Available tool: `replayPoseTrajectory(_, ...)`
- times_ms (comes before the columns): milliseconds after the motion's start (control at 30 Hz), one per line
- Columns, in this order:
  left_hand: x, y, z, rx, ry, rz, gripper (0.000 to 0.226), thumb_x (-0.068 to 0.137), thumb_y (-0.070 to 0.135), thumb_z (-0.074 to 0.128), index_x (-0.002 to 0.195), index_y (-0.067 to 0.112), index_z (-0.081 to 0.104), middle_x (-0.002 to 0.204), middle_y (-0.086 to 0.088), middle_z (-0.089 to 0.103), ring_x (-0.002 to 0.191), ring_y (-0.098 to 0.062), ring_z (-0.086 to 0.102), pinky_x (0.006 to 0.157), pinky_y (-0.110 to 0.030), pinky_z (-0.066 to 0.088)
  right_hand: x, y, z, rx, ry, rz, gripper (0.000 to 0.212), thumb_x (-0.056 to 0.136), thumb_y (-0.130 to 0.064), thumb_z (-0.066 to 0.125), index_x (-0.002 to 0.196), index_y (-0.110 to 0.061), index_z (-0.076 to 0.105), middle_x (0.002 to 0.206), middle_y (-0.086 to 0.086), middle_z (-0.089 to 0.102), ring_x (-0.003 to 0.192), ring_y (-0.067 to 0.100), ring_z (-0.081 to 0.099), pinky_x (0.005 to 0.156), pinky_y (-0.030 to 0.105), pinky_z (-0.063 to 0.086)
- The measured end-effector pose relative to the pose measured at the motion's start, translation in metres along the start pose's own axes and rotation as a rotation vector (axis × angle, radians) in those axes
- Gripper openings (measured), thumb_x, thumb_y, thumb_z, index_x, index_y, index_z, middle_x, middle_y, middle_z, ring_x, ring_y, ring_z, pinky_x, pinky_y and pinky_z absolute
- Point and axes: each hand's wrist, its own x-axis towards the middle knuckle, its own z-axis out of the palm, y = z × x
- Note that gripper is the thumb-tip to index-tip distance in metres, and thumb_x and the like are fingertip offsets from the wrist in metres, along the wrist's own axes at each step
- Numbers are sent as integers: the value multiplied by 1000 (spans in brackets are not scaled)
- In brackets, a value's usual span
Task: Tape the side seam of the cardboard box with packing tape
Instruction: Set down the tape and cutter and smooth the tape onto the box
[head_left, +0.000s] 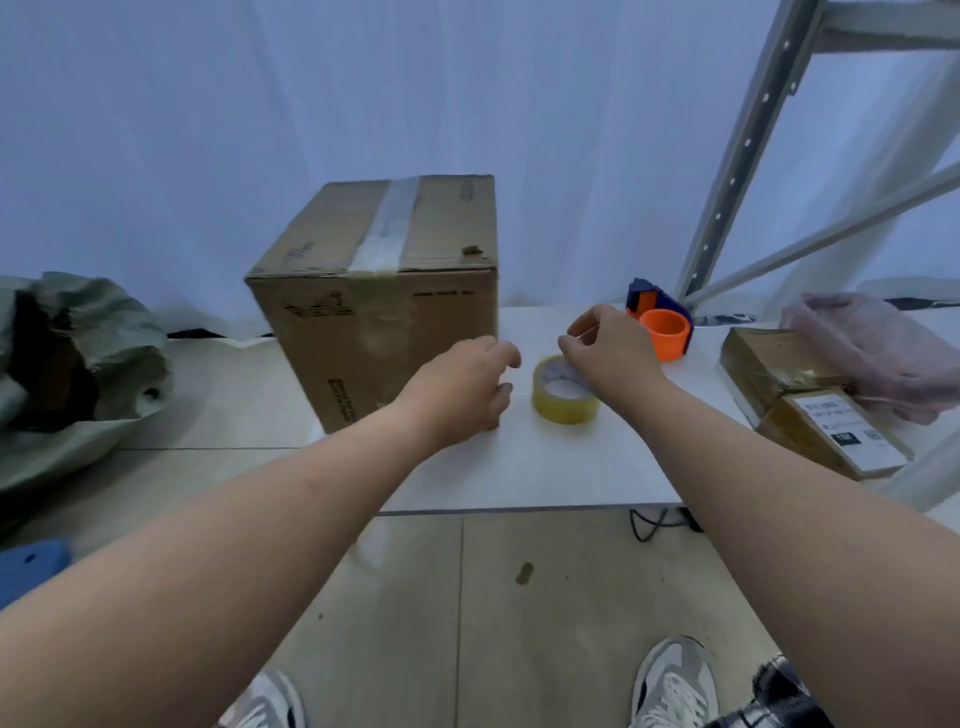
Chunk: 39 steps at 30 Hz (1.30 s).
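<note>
One cardboard box (384, 291); one tape roll (565, 391); left hand (467, 382) loosely apart; right hand (608, 348) fingers pinched together.

A pale blue-white curtain (467, 93) hangs across the whole back — lit softly, evenly. Low white table (519, 467) over light wood-look floor (467, 597). Grey perforated metal shelving (753, 156) rises at right — a dark cable (649, 525) trails under the table edge.

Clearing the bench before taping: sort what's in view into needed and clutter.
Needed: cardboard box; yellow tape roll; left hand; right hand.

Lying about: orange-and-blue tape dispenser; wrapped parcels; pink bag; grey sack.
</note>
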Motion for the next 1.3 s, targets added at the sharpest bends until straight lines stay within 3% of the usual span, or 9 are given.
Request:
replayPoseTrajectory(100,-28,-27,-24,-19,56,-96,25,92,22,49,116,15,56,109,-4,60,98,-22,57,85,-42,51,-16,-36,20,149,-71,-31,7,86,-21,60,89,-15,61,90,2,63,88,20,58,80,35,50)
replayPoseTrajectory(233,-55,-66,-42,-104,154,-283,21,93,20,52,112,12,57,108,-3,61,95,-20,58,83,-34,50,-29,-71,54,342,-181,15,24,86,-18,62,109,-11,67,102,2,64,96,17,58,84,29,48)
replayPoseTrajectory(400,-67,-102,-50,-93,243,-356,29,92,19,53,120,11,54,120,-8,54,103,-22,53,86,-28,42,-30,-86,90,520,-213,181,32,90,-6,50,117,-17,63,111,3,60,79,14,55,66,21,46)
replayPoseTrajectory(567,-60,-118,-55,234,410,-304,62,85,27,62,141,22,34,147,-10,26,134,-33,24,110,-47,20,-26,-89,109,615,-110,294,37,89,-3,45,116,-21,64,100,-1,58,65,9,51,55,16,44)
replayPoseTrajectory(700,-49,-131,-50,236,345,-442,98,80,44,67,149,35,-2,157,-12,-19,144,-39,-10,113,-58,0,-25,-91,119,637,-67,325,33,92,-4,45,111,-21,67,107,-2,58,77,11,54,70,19,49)
replayPoseTrajectory(800,-45,-134,-47,-40,358,-485,106,78,38,73,149,36,-6,156,-11,-23,144,-38,14,113,-50,23,-26,-94,125,668,-67,352,32,92,-3,46,109,-18,68,111,1,59,96,18,54,91,29,50)
replayPoseTrajectory(867,-44,-133,-45,-136,385,-489,103,78,31,75,150,33,1,157,-10,-16,137,-38,29,108,-44,33,-26,-95,128,675,-65,354,32,92,-2,46,110,-16,68,107,0,59,90,14,56,85,26,52)
replayPoseTrajectory(1100,-40,-129,-38,-72,428,-468,92,79,28,74,148,27,13,155,-12,-1,124,-42,36,107,-46,35,-21,-88,128,684,4,381,29,90,-4,47,105,-17,68,86,-1,59,63,10,50,53,17,41)
replayPoseTrajectory(1300,-40,-118,-34,-76,415,-408,89,79,26,73,146,30,16,152,-10,3,128,-41,31,106,-44,35,-16,-82,123,665,113,404,16,86,-19,64,101,-13,64,94,1,60,83,16,54,77,27,45)
